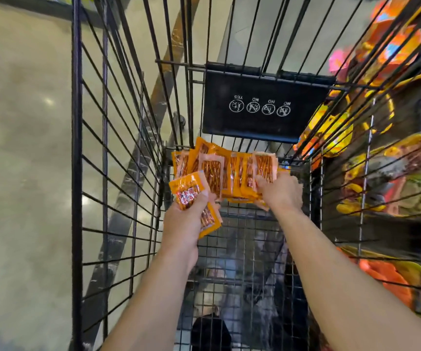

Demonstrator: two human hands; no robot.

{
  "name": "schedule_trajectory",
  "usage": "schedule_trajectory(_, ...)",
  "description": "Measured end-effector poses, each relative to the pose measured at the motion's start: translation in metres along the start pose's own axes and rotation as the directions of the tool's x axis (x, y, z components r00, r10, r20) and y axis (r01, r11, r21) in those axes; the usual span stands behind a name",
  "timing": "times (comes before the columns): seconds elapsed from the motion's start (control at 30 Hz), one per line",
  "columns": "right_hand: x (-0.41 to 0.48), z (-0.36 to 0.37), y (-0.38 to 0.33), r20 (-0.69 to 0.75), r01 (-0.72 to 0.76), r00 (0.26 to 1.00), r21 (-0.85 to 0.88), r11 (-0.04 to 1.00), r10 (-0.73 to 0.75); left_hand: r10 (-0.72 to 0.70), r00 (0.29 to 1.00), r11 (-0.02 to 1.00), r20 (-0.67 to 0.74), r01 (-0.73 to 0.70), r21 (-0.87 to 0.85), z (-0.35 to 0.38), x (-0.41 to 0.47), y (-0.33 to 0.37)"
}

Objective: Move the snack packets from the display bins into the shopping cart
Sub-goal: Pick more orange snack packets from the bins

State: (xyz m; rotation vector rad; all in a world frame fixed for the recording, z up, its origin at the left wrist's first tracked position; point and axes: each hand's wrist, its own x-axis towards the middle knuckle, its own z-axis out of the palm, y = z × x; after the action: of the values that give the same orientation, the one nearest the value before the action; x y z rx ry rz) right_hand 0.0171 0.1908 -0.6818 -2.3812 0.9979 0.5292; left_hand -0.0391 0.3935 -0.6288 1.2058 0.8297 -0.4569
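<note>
Looking light and slippery, packets [212, 173] are gripped at their ends by the curled left hand [184, 219] and right hand [283, 192].

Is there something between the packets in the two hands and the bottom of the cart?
Nothing visible. Both hands are inside the cart's wire walls; the left hand grips a few snack packets, the right hand a fanned bundle, and only air shows between them and the mesh floor.

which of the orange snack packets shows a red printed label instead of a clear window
The front packet under the left hand's thumb, at the bunch's left end; the other packets fanned toward the right hand show clear windows.
</note>
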Motion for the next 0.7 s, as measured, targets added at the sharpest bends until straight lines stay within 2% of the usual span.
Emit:
schedule_trajectory(0.13,0.004,0.002,0.008,-0.014,-0.008,1.000,0.247,0.969,0.012,-0.009,1.000,0.999,-0.003,0.009,-0.035,0.002,0.005,0.001)
schedule_trajectory(0.23,0.002,0.001,0.018,0.034,-0.038,0.999,0.438,0.898,0.025,0.006,1.000,0.999,0.020,-0.005,-0.054,0.004,0.008,0.001)
schedule_trajectory(0.4,-0.011,-0.016,0.033,0.026,-0.058,0.998,0.662,0.747,0.054,0.011,0.999,0.998,0.045,-0.008,-0.065,0.008,0.011,0.001)
schedule_trajectory(0.57,-0.041,-0.039,0.040,0.163,-0.081,0.981,0.841,0.535,-0.108,0.005,0.996,1.000,0.094,-0.003,-0.020,0.015,0.009,0.003)
schedule_trajectory(0.7,-0.064,-0.048,0.036,0.233,-0.129,0.933,0.928,0.350,-0.274,0.000,0.993,1.000,0.121,0.001,-0.006,0.020,0.004,0.006)
